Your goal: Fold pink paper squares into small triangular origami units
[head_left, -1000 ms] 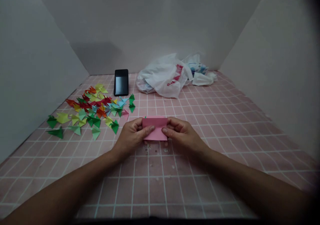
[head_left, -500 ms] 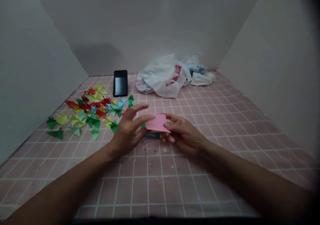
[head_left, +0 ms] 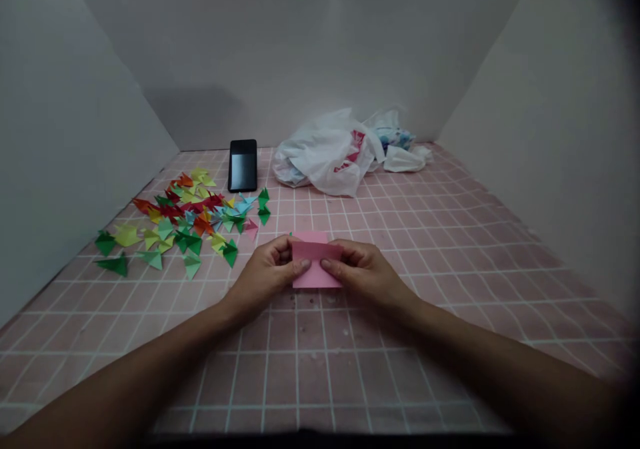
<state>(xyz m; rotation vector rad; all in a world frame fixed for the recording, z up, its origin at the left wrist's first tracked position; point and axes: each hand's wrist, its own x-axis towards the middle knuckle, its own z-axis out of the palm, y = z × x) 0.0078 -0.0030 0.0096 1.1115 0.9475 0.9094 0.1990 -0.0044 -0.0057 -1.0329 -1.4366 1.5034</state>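
Observation:
A square of pink origami paper [head_left: 316,277] is held upright between my two hands, facing me. My left hand [head_left: 273,266] pinches its left side, thumb on the near face and fingers behind. On the right side, my right hand [head_left: 360,269] grips it the same way, the two thumbs close together near the middle. Behind the sheet's top edge shows more pink paper [head_left: 313,236], with a bit of green at its left corner. Whatever lies below that is hidden by the held sheet and my hands.
Several folded paper cranes [head_left: 187,241] in many colours spread across the left of the pink checked cloth [head_left: 240,382]. A black phone [head_left: 243,166] lies behind them. White plastic bags [head_left: 325,152] sit against the back wall, and small scraps lie in front of my hands.
Half a second ago my left hand was spread off the paper while my right hand held it tilted over a coloured stack. Now both hands pinch the sheet, turned upright and lower.

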